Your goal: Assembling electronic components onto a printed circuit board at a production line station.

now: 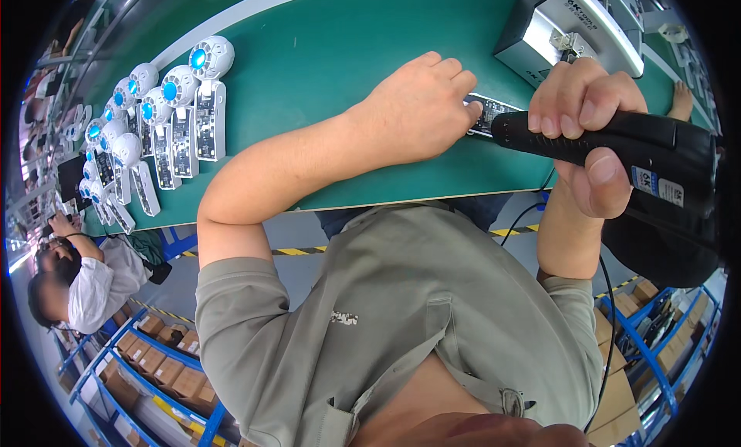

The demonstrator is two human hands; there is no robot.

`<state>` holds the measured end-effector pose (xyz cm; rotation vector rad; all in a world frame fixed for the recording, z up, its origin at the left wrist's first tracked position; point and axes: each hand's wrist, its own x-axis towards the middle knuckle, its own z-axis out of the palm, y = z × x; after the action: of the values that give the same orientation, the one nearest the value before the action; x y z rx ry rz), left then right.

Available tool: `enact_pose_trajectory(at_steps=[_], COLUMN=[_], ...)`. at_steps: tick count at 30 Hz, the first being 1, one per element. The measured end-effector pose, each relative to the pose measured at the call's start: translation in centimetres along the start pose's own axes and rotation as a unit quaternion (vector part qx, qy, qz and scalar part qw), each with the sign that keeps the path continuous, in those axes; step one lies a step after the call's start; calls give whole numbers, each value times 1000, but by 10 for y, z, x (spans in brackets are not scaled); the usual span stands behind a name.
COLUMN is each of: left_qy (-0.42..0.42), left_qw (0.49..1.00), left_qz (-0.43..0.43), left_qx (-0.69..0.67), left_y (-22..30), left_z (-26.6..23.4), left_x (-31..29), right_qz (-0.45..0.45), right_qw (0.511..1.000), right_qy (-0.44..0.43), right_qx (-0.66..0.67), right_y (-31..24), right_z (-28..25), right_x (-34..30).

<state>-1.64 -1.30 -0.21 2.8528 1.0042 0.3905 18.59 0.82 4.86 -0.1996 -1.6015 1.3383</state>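
1. Steadying a pale-edged circuit-board strip (489, 117) in the head view, the left grip (424, 104) is pinched on its left end between thumb and curled fingers, low over the green counter (324, 53); any part reaching beneath the palm is hidden
2. The right grip (587, 100) is clamped around a black handheld tool (656, 146), probably a powered screwdriver, whose nose points left over the strip's right end; I cannot tell whether a bit touches the board
3. Just beyond the right grip stands a silver-and-black box (575, 30), perhaps a screw feeder
4. Well apart, on the left of the counter, white units (160, 106) with round heads and blue discs lie in slanted rows, boards bare on several of the nearer ones
5. Judging progress, the strip in hand looks partway through fastening, its board uncovered. The rows may be done to this stage or waiting for it; the view does not settle which. Covering the bare boards seems left to do
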Motion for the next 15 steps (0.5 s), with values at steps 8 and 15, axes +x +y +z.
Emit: enact_pose_trajectory(at_steps=[8,15], left_qy=[4,32], left_qw=[1000,999], left_qz=[4,10], left_qx=[10,11], left_y=[1,4], left_z=[-2,2], left_x=[0,-3], right_qz=[-8,-48], right_qw=[1000,997], right_qy=[-16,48], right_qx=[-4,-29], right_y=[1,-59], right_z=[2,-32], right_x=[-2,-20])
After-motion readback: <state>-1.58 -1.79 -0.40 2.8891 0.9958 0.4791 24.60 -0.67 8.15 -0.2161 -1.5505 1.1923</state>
